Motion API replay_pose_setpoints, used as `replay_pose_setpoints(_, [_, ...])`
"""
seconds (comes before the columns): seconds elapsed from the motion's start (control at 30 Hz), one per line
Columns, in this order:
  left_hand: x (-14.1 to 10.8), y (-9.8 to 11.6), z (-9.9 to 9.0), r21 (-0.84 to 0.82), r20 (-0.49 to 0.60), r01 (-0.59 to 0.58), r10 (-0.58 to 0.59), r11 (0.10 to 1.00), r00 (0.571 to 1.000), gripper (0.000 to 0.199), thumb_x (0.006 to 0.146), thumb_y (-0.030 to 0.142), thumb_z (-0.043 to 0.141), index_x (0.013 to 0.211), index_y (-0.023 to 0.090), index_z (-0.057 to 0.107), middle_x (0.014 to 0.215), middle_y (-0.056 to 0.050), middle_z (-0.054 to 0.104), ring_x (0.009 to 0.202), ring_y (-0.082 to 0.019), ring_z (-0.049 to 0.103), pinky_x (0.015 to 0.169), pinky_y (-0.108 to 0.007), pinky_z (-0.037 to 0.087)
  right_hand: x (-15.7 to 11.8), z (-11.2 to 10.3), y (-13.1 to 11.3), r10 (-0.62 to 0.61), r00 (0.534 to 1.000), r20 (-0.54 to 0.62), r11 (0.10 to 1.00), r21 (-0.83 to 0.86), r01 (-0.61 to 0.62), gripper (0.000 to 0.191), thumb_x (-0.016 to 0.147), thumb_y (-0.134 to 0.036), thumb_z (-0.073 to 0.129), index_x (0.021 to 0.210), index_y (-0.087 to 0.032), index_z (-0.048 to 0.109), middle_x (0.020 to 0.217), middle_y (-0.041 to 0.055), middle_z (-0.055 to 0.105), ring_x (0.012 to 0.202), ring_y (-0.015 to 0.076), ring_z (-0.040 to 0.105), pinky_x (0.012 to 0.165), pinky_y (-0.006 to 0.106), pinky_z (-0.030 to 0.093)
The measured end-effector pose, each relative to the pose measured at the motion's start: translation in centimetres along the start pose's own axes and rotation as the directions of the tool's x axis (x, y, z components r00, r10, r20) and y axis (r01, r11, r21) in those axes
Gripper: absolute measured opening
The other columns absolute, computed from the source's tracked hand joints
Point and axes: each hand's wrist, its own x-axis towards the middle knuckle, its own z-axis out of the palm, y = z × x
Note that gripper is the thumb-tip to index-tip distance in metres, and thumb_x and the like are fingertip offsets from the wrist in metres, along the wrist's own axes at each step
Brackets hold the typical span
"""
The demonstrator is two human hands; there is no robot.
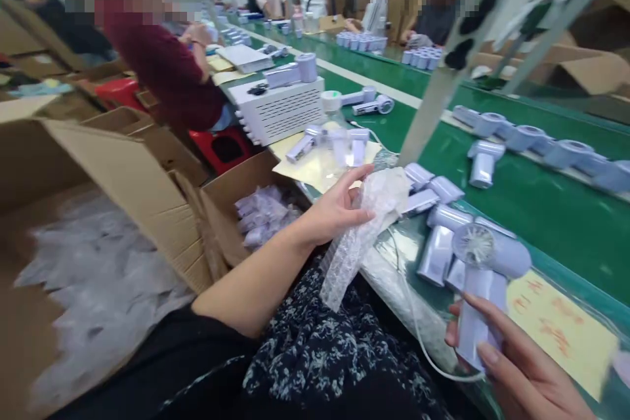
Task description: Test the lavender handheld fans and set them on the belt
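Observation:
My left hand (335, 210) is closed on a clear bubble-wrap bag (352, 252), which hangs down over the bench edge toward my lap. In my right hand (516, 354) is a lavender handheld fan (475, 305), gripped by its handle, with its round grille at the top. Behind that fan, a loose group of more lavender fans (438, 249) lies on the bench beside the belt. A white cable (418, 321) curves along the bench edge and passes by my right hand; where it ends is hidden.
A cardboard box of bubble-wrap bags (113, 289) stands at the left, beside a smaller box of wrapped fans (266, 213). A white slotted unit (280, 111) sits ahead. A metal post (428, 111) rises by the green belt (443, 151). Co-workers sit farther along.

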Motion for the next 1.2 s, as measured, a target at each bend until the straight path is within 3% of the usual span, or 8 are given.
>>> replay_pose_setpoints(0.13, [3.6, -4.0, 4.6, 0.047, -0.187, -0.009, 0.018, 0.999, 0.982, 0.067, 0.073, 0.043, 0.085, 0.130, 0.018, 0.059, 0.131, -0.012, 0.066, 0.119, -0.029, 0.065, 0.105, -0.043, 0.052, -1.6, 0.2, -0.5, -0.076, 0.986, -0.148, 0.982, -0.181, 0.048, 0.046, 0.092, -0.052, 0.071, 0.135, -0.033, 0.072, 0.112, 0.0073, 0.080, 0.093, 0.0227, 0.078, 0.077, 0.023, 0.063])
replay_pose_setpoints(0.33, [5.7, -7.7, 5.7, 0.330, -0.408, 0.027, 0.117, 0.944, 0.905, 0.047, 0.098, 0.036, 0.056, 0.140, 0.022, 0.039, 0.128, -0.013, 0.056, 0.121, -0.028, 0.058, 0.109, -0.052, 0.045, -1.5, 0.9, -0.7, -0.119, 0.973, -0.196, 0.952, -0.301, 0.056, 0.040, 0.092, -0.054, 0.069, 0.127, -0.037, 0.077, 0.122, 0.0060, 0.077, 0.088, 0.0200, 0.077, 0.076, 0.024, 0.063])
replay_pose_setpoints(0.5, [1.8, -5.8, 4.1, 0.815, -0.013, -0.336, 0.595, 0.471, 0.803, 0.040, 0.088, 0.015, 0.061, 0.126, 0.020, 0.049, 0.126, -0.013, 0.056, 0.124, -0.029, 0.051, 0.110, -0.051, 0.042, -0.5, 1.2, -0.2, -0.123, 0.973, -0.195, 0.965, -0.252, 0.071, 0.047, 0.093, -0.053, 0.068, 0.135, -0.031, 0.072, 0.114, 0.0093, 0.078, 0.082, 0.0194, 0.076, 0.074, 0.025, 0.063])
replay_pose_setpoints(0.6, [-0.6, -3.5, 2.2, 0.728, 0.388, -0.471, 0.268, 0.498, 0.882, 0.016, 0.088, 0.015, 0.062, 0.102, 0.021, 0.057, 0.096, -0.003, 0.063, 0.094, -0.020, 0.060, 0.091, -0.035, 0.052, -0.2, 1.2, 0.0, -0.164, 0.964, -0.209, 0.978, -0.161, 0.131, 0.067, 0.098, -0.049, 0.064, 0.159, -0.028, 0.044, 0.096, 0.0088, 0.078, 0.073, 0.0197, 0.073, 0.070, 0.028, 0.063])
replay_pose_setpoints(0.73, [-2.0, -1.5, 0.3, 0.725, 0.541, -0.283, -0.266, 0.628, 0.798, 0.031, 0.082, 0.020, 0.075, 0.109, 0.020, 0.059, 0.126, -0.010, 0.059, 0.118, -0.023, 0.058, 0.104, -0.037, 0.050, 0.3, 1.5, -0.3, -0.196, 0.960, -0.201, 0.980, -0.079, 0.184, 0.089, 0.097, -0.043, 0.067, 0.167, -0.031, 0.013, 0.099, 0.0097, 0.077, 0.076, 0.0230, 0.075, 0.073, 0.035, 0.064])
replay_pose_setpoints(0.87, [-1.7, -1.7, 0.8, 0.825, 0.402, -0.222, -0.265, 0.519, 0.876, 0.005, 0.094, 0.021, 0.058, 0.096, 0.017, 0.061, 0.117, -0.011, 0.057, 0.106, -0.023, 0.058, 0.098, -0.039, 0.051, 0.5, 2.4, -0.8, -0.175, 0.950, -0.260, 0.985, -0.051, 0.167, 0.087, 0.093, -0.045, 0.072, 0.164, -0.030, 0.025, 0.107, 0.0132, 0.075, 0.081, 0.0259, 0.075, 0.071, 0.038, 0.064])
replay_pose_setpoints(1.03, [-1.2, -1.5, 2.9, 0.907, 0.397, -0.300, -0.361, 0.296, 0.844, 0.021, 0.098, 0.023, 0.047, 0.086, 0.015, 0.062, 0.099, -0.011, 0.060, 0.098, -0.026, 0.054, 0.095, -0.044, 0.049, 0.0, 2.8, -0.7, -0.106, 0.947, -0.302, 0.993, -0.075, 0.088, 0.087, 0.090, -0.051, 0.072, 0.162, -0.025, 0.031, 0.111, 0.0146, 0.075, 0.084, 0.0284, 0.076, 0.076, 0.041, 0.065])
replay_pose_setpoints(1.2, [-1.4, -0.7, 3.2, 0.916, 0.379, -0.280, -0.389, 0.289, 0.840, 0.015, 0.091, 0.019, 0.058, 0.098, 0.014, 0.070, 0.108, -0.013, 0.060, 0.105, -0.028, 0.054, 0.096, -0.043, 0.049, 0.3, 2.4, 0.4, -0.003, 0.939, -0.343, 0.988, -0.147, -0.050, 0.096, 0.084, -0.058, 0.072, 0.161, -0.014, 0.035, 0.128, 0.0212, 0.071, 0.113, 0.0352, 0.072, 0.099, 0.049, 0.059])
